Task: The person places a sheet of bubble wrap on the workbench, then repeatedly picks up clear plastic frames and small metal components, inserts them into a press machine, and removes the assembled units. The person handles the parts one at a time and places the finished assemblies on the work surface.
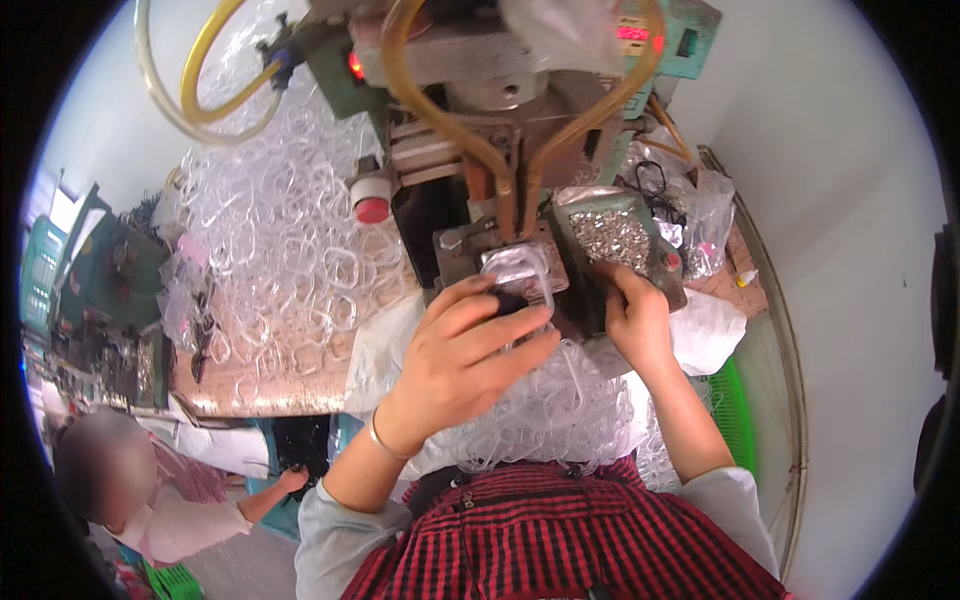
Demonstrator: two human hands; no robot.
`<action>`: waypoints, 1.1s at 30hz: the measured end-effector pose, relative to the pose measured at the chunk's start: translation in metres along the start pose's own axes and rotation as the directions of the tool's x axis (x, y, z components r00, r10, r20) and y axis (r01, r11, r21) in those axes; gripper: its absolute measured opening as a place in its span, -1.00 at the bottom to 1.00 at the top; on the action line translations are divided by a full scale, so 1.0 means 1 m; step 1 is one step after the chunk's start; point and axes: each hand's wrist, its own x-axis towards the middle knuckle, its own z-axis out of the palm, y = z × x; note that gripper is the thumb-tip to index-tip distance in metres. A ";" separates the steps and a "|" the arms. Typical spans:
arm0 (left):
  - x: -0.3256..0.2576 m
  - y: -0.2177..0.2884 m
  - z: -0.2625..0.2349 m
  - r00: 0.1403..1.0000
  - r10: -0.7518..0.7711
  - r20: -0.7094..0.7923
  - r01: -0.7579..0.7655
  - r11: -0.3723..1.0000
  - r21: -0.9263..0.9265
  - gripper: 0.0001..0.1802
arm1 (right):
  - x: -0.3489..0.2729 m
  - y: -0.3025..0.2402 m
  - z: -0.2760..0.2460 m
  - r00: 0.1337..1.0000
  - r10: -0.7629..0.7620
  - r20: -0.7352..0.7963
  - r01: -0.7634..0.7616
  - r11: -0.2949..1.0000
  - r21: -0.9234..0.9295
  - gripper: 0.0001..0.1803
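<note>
My left hand is closed round a clear plastic frame, a thin rounded loop like a spectacle front. It holds the frame against the metal block of a bench machine, just under two upright metal tips. My right hand is at the near edge of a green tray of tiny shiny metal parts. Its thumb and fingers are drawn together, and whatever they pinch is too small to make out. More clear frames lie heaped in my lap below the hands.
A large pile of clear frames covers the wooden bench at left. A red button sticks out beside the machine, and yellow hoses hang over it. Plastic bags lie at right, above a green basket. A co-worker sits at lower left.
</note>
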 end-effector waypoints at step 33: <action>-0.304 -0.238 -0.250 0.101 -0.651 -0.752 0.878 -0.297 0.375 -0.56 | 0.015 0.057 -0.001 0.997 -0.056 -0.061 0.024 0.900 -0.435 -0.69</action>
